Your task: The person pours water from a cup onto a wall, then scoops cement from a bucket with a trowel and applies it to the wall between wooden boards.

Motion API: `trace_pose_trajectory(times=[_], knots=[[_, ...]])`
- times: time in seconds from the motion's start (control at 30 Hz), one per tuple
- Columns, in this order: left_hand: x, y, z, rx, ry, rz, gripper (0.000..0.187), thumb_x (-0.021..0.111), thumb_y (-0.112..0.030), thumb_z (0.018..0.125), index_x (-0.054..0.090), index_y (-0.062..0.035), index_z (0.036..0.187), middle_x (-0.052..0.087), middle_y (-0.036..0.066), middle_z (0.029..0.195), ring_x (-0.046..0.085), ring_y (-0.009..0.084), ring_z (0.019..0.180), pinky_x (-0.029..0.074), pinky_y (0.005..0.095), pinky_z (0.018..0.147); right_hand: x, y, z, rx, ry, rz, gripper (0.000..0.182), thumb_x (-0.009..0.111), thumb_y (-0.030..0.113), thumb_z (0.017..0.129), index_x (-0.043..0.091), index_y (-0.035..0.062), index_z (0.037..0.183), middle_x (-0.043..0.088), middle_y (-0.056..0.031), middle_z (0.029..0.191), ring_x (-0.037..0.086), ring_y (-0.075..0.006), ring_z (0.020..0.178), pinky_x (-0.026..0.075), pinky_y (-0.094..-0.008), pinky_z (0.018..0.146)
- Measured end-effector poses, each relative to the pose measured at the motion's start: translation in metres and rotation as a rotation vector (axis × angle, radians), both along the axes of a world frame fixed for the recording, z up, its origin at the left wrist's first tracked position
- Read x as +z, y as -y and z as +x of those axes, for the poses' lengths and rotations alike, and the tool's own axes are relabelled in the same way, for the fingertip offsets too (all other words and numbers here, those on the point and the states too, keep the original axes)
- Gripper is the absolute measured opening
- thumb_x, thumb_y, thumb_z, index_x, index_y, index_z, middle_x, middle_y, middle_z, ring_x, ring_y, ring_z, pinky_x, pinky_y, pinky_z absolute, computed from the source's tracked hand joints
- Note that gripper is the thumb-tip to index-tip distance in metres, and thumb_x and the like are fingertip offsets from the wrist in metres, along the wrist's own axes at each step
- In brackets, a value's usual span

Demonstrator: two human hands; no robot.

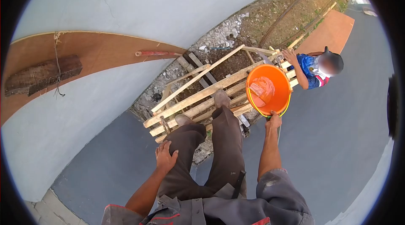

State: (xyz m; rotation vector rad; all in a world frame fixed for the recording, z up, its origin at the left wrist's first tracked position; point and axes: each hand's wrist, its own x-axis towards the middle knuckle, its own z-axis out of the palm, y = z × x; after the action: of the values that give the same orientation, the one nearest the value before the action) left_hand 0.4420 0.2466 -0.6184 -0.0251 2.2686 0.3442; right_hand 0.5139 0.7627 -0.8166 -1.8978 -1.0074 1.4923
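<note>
An orange bucket point(279, 77) hangs from my right hand point(274, 120), whose fingers are closed around its yellow handle point(254, 102). Inside the bucket lie pale pinkish pieces point(257, 89) and what looks like some wet stuff; I cannot make out their kind. My left hand point(166, 156) rests on my left thigh, fingers apart, holding nothing. Both my shoes point(221, 98) stand on a platform of wooden slats point(198, 97), and the bucket is over its right part.
Another person point(310, 71) in a blue shirt is beyond the bucket, a hand point(290, 57) at the platform's far end. A grey wall point(139, 1) rises on the left, with a brown board point(109, 45) along it. Rubble and soil point(232, 62) lie under the slats.
</note>
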Motion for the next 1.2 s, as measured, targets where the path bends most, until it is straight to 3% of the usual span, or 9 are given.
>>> trace_pose_trajectory(times=[0.17, 0.3, 0.53, 0.67, 0.73, 0.77, 0.9, 1.03, 1.2], knots=[[0.01, -0.072, -0.029, 0.546, 0.18, 0.538, 0.07, 0.074, -0.032, 0.086, 0.045, 0.0017, 0.14, 0.064, 0.02, 0.122, 0.065, 0.0297, 0.107, 0.048, 0.0378, 0.096, 0.145, 0.058, -0.041, 0.254, -0.032, 0.006, 0.033, 0.064, -0.01, 0.073, 0.061, -0.0043, 0.105, 0.066, -0.01, 0.095, 0.064, -0.0205, 0.081, 0.052, -0.0329, 0.074], [0.127, -0.151, -0.098, 0.934, 0.388, 0.66, 0.072, 0.075, -0.029, 0.087, 0.041, 0.0117, 0.135, 0.065, 0.02, 0.111, 0.066, 0.0238, 0.103, 0.051, 0.037, 0.091, 0.258, 0.118, -0.072, 0.406, -0.104, 0.015, 0.03, 0.063, -0.009, 0.076, 0.06, -0.004, 0.105, 0.067, -0.0094, 0.093, 0.066, -0.0192, 0.079, 0.054, -0.0304, 0.073], [0.196, -0.111, -0.105, 1.104, 0.041, 0.926, 0.026, 0.073, -0.005, 0.083, 0.062, 0.0045, 0.105, 0.069, 0.012, 0.09, 0.069, 0.0181, 0.071, 0.057, 0.0277, 0.06, 0.389, 0.185, -0.107, 0.655, -0.287, -0.157, 0.035, 0.064, -0.011, 0.075, 0.06, -0.0045, 0.11, 0.069, -0.0109, 0.097, 0.067, -0.0207, 0.085, 0.053, -0.032, 0.083], [0.226, -0.077, -0.096, 1.164, -0.13, 1.145, 0.022, 0.065, 0.006, 0.08, 0.064, 0.0036, 0.102, 0.07, 0.01, 0.093, 0.068, 0.0163, 0.076, 0.057, 0.028, 0.069, 0.421, 0.194, -0.143, 0.993, -0.307, -0.248, 0.041, 0.066, -0.005, 0.08, 0.056, -0.0067, 0.119, 0.066, -0.0169, 0.109, 0.065, -0.027, 0.1, 0.05, -0.0384, 0.092], [0.242, -0.059, -0.094, 1.202, -0.205, 1.191, 0.022, 0.064, 0.007, 0.079, 0.064, 0.0035, 0.101, 0.07, 0.01, 0.094, 0.068, 0.016, 0.079, 0.056, 0.0282, 0.073, 0.463, 0.21, -0.164, 1.293, 0.146, 1.056, 0.047, 0.069, 0.003, 0.083, 0.051, -0.0084, 0.125, 0.058, -0.0246, 0.125, 0.057, -0.0349, 0.117, 0.046, -0.0439, 0.098], [0.249, -0.05, -0.095, 1.206, -0.222, 1.205, 0.022, 0.064, 0.007, 0.079, 0.064, 0.0035, 0.101, 0.07, 0.01, 0.094, 0.068, 0.016, 0.079, 0.056, 0.0282, 0.073, 0.505, 0.215, -0.179, 1.374, 0.146, 1.021, 0.053, 0.07, 0.01, 0.084, 0.049, -0.0069, 0.129, 0.05, -0.0286, 0.13, 0.049, -0.0417, 0.123, 0.043, -0.0476, 0.1], [0.254, -0.015, -0.081, 1.171, -0.239, 1.188, 0.023, 0.062, 0.009, 0.079, 0.065, 0.0043, 0.102, 0.07, 0.009, 0.094, 0.067, 0.0154, 0.078, 0.056, 0.028, 0.071, 0.529, 0.253, -0.23, 1.935, -0.143, 0.869, 0.036, 0.064, 0.006, 0.085, 0.06, 0.0037, 0.12, 0.059, -0.0186, 0.11, 0.059, -0.0376, 0.104, 0.049, -0.045, 0.09], [0.291, 0.003, -0.085, 1.204, -0.307, 1.186, 0.024, 0.058, 0.009, 0.078, 0.066, 0.0048, 0.1, 0.069, 0.009, 0.09, 0.067, 0.0164, 0.071, 0.055, 0.0281, 0.061, 0.511, 0.311, -0.263, 2.528, -0.047, 1.055, 0.035, 0.058, 0.003, 0.085, 0.063, 0.0074, 0.119, 0.06, -0.0215, 0.119, 0.06, -0.0385, 0.11, 0.05, -0.0473, 0.09], [0.324, 0.032, -0.084, 1.138, -0.258, 1.151, 0.027, 0.06, 0.011, 0.077, 0.065, 0.0048, 0.103, 0.07, 0.008, 0.091, 0.066, 0.0129, 0.076, 0.054, 0.0254, 0.069, 0.455, 0.352, -0.266, 2.706, -0.068, 1.236, 0.038, 0.057, 0.003, 0.084, 0.062, 0.0091, 0.121, 0.057, -0.0187, 0.121, 0.057, -0.0389, 0.114, 0.044, -0.0499, 0.099]])
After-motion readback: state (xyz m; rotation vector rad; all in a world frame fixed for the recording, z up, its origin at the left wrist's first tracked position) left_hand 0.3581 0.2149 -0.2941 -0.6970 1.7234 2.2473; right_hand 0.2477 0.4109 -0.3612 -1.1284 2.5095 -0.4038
